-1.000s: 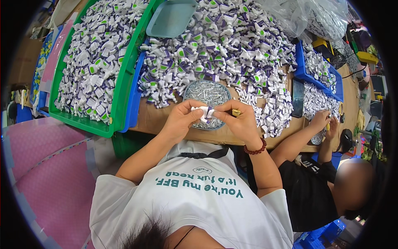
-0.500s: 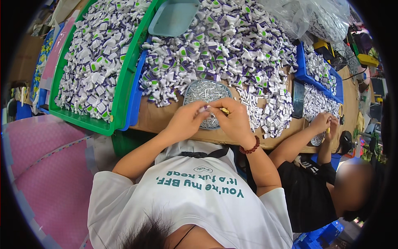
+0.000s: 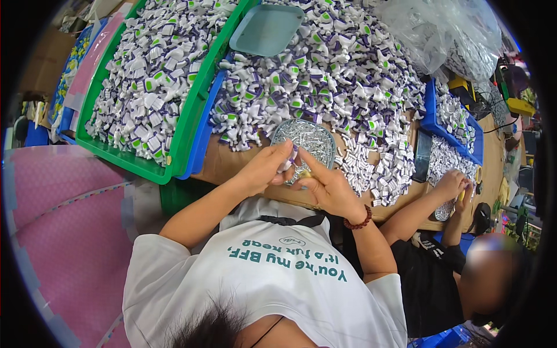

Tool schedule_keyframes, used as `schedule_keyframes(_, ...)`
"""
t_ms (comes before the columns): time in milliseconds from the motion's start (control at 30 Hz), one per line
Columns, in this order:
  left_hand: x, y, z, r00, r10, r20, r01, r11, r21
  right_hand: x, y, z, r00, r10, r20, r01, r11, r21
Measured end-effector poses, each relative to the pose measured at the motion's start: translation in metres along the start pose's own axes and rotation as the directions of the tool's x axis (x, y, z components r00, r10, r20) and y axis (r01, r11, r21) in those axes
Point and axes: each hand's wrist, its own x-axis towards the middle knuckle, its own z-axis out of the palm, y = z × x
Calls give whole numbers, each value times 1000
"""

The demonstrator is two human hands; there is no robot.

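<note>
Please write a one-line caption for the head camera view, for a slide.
Left hand and right hand pinch a small white part over a dish of metal pieces.

Bare brown tabletop (image 3: pixel 223 165) left of the hands; heaped white parts (image 3: pixel 342 75) and green crate (image 3: pixel 188 116) beyond.

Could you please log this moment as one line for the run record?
left hand: pinching small white-purple part | right hand: touching the part | below: round tray of metal pieces | behind: heap of plastic parts
</note>
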Motion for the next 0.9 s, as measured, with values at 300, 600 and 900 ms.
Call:
schedule_keyframes(300, -10, -2, 12, 998, 64, 22, -67, 935, 348, -2, 5, 4, 1000, 14, 7, -14, 1000, 18)
schedule_keyframes(600, -21, -24, 12, 988, 154, 23, -148, 888, 436, 0, 26, 16, 985, -149, -86, 148, 989, -14)
schedule_keyframes(900, -24, -7, 12, 995, 95, -32, -82, 956, 282, 13, 14, 22, 972, -120, -201, 133, 990, 50)
